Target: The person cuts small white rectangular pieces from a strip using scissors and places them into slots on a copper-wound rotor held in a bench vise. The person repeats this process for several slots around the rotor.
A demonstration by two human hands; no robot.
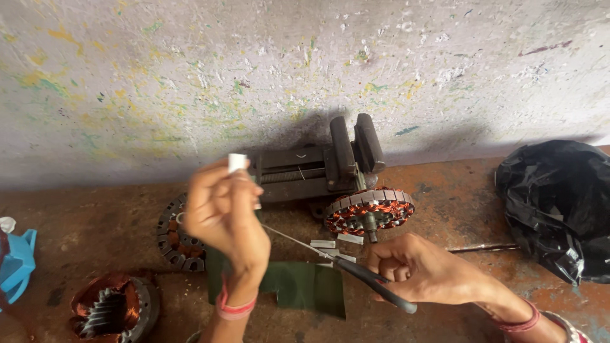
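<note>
My left hand (222, 213) is raised above the bench and pinches a small white paper strip (237, 162) between its fingertips. My right hand (422, 270) grips the dark handles of a pair of scissors (356, 270), whose thin blades point left towards the left hand. Beneath both hands lies a dark green sheet (298, 286). A few cut white strips (333, 244) lie beside a copper-wound stator (370, 209) that sits in front of a dark bench vise (321, 168).
A bare slotted stator core (175, 244) lies behind my left hand. Another copper-wound stator (111, 311) sits at the lower left, with a blue object (16, 263) at the left edge. A black plastic bag (559, 203) is at the right. A stained wall rises behind the rusty bench.
</note>
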